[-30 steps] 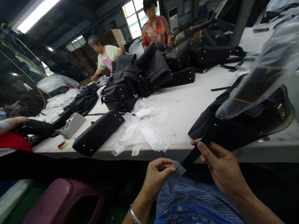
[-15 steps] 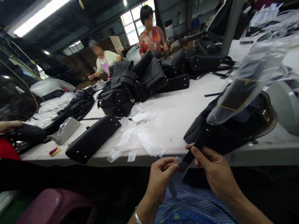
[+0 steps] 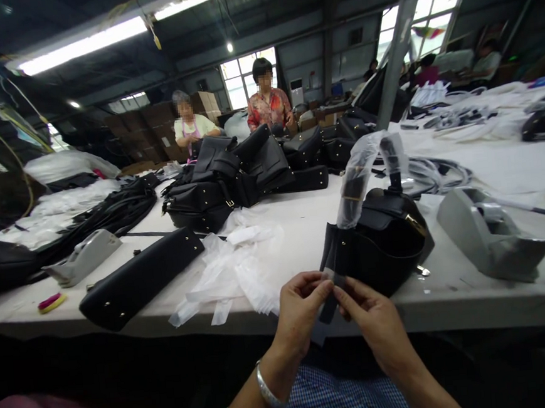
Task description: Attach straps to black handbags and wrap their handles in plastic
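A black handbag (image 3: 390,264) stands at the table's front edge, its handle (image 3: 353,185) sleeved in clear plastic. From its near side a black strap (image 3: 328,309) hangs down between my two hands. With thumb and fingers, my left hand (image 3: 302,308) pinches a thin translucent sheet (image 3: 319,335) against this strap. My right hand (image 3: 370,312) grips the strap from the other side, thumb close to the left thumb. The fingers partly hide the sheet, and its lower end dangles below the strap.
White tissue strips (image 3: 230,270) lie left of my hands, beside a black bag (image 3: 141,280) on its side. Grey tape dispensers (image 3: 496,236) (image 3: 85,256) stand at right and left. Black bags (image 3: 232,175) are piled farther back. Two people work across the table.
The view has tilted and shifted right. The handbag now stands more upright, its handle raised. My hands have come closer together on the strap, the right one lower along it.
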Demonstrator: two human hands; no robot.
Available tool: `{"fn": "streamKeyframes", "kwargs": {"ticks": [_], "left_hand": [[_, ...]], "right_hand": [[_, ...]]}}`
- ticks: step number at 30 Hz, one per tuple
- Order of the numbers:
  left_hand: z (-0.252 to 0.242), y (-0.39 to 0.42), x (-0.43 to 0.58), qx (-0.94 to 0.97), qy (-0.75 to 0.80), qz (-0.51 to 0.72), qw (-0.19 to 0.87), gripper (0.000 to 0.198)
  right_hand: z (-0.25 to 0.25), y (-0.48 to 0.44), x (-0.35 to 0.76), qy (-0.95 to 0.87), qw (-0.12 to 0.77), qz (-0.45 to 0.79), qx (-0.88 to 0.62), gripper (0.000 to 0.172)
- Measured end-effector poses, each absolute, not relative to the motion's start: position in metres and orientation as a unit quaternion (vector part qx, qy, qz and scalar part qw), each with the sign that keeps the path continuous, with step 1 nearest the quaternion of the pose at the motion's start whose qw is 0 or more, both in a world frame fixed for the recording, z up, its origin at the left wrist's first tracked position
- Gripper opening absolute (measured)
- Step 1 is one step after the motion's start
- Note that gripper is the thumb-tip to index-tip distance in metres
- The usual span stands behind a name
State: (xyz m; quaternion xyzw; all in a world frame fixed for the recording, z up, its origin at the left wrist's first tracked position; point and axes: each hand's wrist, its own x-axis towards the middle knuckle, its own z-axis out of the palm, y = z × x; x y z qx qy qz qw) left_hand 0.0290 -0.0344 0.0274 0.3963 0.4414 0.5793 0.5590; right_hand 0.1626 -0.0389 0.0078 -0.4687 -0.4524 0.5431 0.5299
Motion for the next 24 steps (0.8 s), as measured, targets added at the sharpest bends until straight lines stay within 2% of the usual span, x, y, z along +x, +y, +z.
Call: {"fn": "streamKeyframes", "kwargs": {"ticks": [6, 10, 14, 18, 24], "left_hand": [[0.027, -0.020, 0.027, 0.456, 0.504, 0.578, 0.451, 0.022], [0.031, -0.007, 0.035, 0.422, 0.463, 0.610, 0.485, 0.022], [0.036, 0.004, 0.044, 0.407, 0.440, 0.618, 0.508, 0.023], [0.036, 0.008, 0.046, 0.418, 0.440, 0.616, 0.503, 0.024], [0.039, 0.014, 0.044, 0.442, 0.447, 0.619, 0.471, 0.025]], "right_hand": [[0.005, -0.034, 0.158, -0.486, 0.505, 0.528, -0.479, 0.046], [0.008, -0.034, 0.161, -0.552, 0.445, 0.506, -0.491, 0.038], [0.010, -0.033, 0.163, -0.581, 0.425, 0.479, -0.503, 0.034], [0.010, -0.031, 0.165, -0.574, 0.427, 0.490, -0.498, 0.040], [0.035, -0.023, 0.173, -0.531, 0.476, 0.463, -0.527, 0.059]]}}
